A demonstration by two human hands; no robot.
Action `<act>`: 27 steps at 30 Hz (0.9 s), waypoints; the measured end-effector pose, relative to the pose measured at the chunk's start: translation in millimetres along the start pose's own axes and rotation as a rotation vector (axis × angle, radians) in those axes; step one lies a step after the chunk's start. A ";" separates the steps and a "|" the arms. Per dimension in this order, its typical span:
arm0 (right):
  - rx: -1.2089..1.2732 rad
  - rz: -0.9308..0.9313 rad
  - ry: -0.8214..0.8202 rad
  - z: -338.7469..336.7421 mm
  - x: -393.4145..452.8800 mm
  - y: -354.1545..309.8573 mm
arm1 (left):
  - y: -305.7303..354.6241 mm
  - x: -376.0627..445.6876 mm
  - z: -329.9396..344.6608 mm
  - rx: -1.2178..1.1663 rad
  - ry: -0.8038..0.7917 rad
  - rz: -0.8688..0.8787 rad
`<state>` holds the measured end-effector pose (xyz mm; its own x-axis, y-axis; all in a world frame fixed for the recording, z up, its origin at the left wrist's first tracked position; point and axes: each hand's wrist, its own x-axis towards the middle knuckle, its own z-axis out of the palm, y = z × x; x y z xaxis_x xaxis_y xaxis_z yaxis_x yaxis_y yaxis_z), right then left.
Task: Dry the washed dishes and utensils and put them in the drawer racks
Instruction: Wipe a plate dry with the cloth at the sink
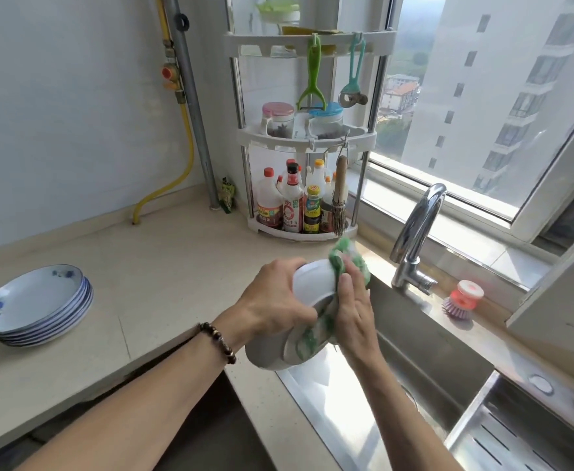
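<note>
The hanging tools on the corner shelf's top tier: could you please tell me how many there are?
2. A green peeler hangs left of centre on the top tier's front rail; a teal tool hangs to its right. A brush hangs from the tier below, so it is not counted.

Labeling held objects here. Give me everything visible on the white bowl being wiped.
The white bowl is plain, glossy, ceramic-looking, with no visible pattern. It is held in the air above the near edge of the sink, tipped on its side with its opening facing right. A second white bowl appears nested beneath it. The left hand grips its outer wall; the right hand presses a green and white cloth into and over its rim. Its inside is mostly hidden.
</note>
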<state>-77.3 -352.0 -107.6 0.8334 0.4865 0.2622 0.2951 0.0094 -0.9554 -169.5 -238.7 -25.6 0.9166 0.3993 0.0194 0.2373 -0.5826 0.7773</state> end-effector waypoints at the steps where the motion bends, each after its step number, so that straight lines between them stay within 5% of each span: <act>1: 0.092 0.074 0.013 -4.3 3.2 4.8 | 0.7 -1.2 -1.3 -0.017 0.025 0.001; 7: -0.055 -0.131 -0.144 16.2 -21.8 -22.5 | 4.6 5.4 -3.1 -0.130 0.201 -0.050; 11: 0.091 0.095 -0.040 2.1 0.5 -17.9 | 2.7 -3.7 -0.7 -0.069 0.129 -0.020; 16: 0.018 -0.041 -0.116 9.6 -15.5 -39.5 | 1.4 -3.5 -4.1 -0.073 0.075 -0.006; 20: 0.139 0.081 -0.029 -1.6 6.9 -26.5 | -1.2 -9.1 -3.0 -0.038 0.022 0.027; 25: -0.112 -0.106 -0.136 6.9 -7.9 -38.1 | 1.3 -9.0 -3.9 0.010 -0.007 0.072; 27: -0.006 -0.028 -0.046 -2.9 0.7 -33.7 | 3.5 -12.5 -10.1 0.002 -0.036 0.113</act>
<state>-85.3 -354.5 -74.8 0.8027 0.5256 0.2818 0.3208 0.0178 -0.9470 -183.4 -238.5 -16.8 0.9485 0.3052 0.0844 0.1324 -0.6243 0.7699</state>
